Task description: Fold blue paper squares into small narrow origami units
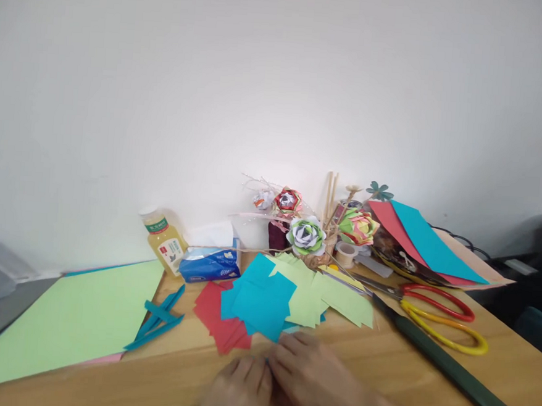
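At the bottom middle of the head view, my left hand (238, 391) and my right hand (308, 372) rest close together on the table, fingers bent down. A small bit of blue paper (267, 362) shows between their fingertips; the rest of it is hidden under the hands. Just beyond lie loose piles of cut paper: blue squares (264, 298), red squares (216, 320) and pale green pieces (345, 299). The right hand's fingertips are near the front edge of the blue pile.
Green sheets (77, 313) and folded blue strips (161, 318) lie left. Behind stand a juice bottle (164, 239), a tissue pack (211, 262) and paper flowers (306, 235). Scissors (439, 314), a dark green long-handled tool (454, 367) and coloured sheets (435, 245) lie right.
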The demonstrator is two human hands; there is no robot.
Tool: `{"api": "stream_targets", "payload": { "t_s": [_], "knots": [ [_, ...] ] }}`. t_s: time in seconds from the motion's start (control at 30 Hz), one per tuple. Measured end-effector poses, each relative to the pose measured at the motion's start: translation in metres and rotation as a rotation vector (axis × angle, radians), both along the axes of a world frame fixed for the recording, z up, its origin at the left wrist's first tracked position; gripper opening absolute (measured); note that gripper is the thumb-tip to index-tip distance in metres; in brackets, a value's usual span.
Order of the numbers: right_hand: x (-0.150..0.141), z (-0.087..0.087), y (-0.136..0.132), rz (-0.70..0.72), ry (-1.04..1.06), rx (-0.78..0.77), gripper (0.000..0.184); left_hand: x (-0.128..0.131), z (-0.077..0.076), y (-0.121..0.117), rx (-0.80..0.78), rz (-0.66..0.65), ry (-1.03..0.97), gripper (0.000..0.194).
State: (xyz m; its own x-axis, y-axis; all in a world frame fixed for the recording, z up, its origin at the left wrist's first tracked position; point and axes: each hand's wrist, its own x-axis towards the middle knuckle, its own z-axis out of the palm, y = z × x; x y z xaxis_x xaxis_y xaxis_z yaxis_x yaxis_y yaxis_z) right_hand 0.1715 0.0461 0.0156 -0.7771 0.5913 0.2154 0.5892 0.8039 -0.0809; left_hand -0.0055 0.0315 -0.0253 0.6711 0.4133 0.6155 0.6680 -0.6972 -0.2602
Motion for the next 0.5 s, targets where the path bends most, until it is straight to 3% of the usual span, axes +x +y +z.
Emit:
{"api": "stream_targets", "payload": {
  "t_s": [0.1, 0.27, 0.4, 0.5],
  "knots": [
    [0.005, 0.000, 0.000, -0.023, 0.062, -0.104, 0.008, -0.001, 0.015, 0.004, -0.159, -0.013, -0.143, 0.024],
    [0.012, 0.014, 0.001, -0.065, 0.211, -0.362, 0.021, -0.001, 0.035, 0.006, -0.756, -0.110, -0.461, 0.020],
    [0.017, 0.020, 0.011, -0.133, 0.454, -0.730, 0.022, -0.001, 0.044, 0.012, -1.173, 0.022, -0.786, 0.019],
    [0.024, 0.020, 0.021, -0.205, 0.533, -0.879, 0.030, -0.003, 0.049, 0.021, -1.385, 0.136, -1.092, 0.021]
  ]
}}
